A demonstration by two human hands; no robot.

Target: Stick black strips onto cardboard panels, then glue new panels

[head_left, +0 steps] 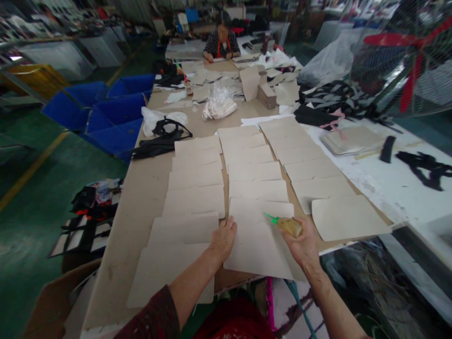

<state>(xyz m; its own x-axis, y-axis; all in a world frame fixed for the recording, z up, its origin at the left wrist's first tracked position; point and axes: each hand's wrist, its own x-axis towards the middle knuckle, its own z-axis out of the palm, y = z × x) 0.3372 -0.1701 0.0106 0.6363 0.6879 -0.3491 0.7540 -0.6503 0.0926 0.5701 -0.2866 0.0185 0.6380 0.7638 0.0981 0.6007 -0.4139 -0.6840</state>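
Note:
In my right hand [304, 240] is a squeeze bottle [291, 227] with amber-coloured contents, its thin green nozzle pointing left over a beige cardboard sheet [256, 245]. The fingers wrap round the bottle's body. My left hand [224, 239] is at the left edge of that same sheet, its fingers curled and pressed together against it; the fingertips are partly hidden. This sheet lies nearest me in the middle row of overlapping cardboard sheets [256, 170]. A left row [192, 200] and a right row [319, 186] of similar sheets lie beside it.
A stack of sheets [349, 140] and black strips [427, 167] lie to the right, by a red-bladed fan [411, 61]. Plastic bags [219, 101] and black straps [158, 141] lie farther back. Blue bins [113, 122] stand left. Another person [221, 44] sits at the far end.

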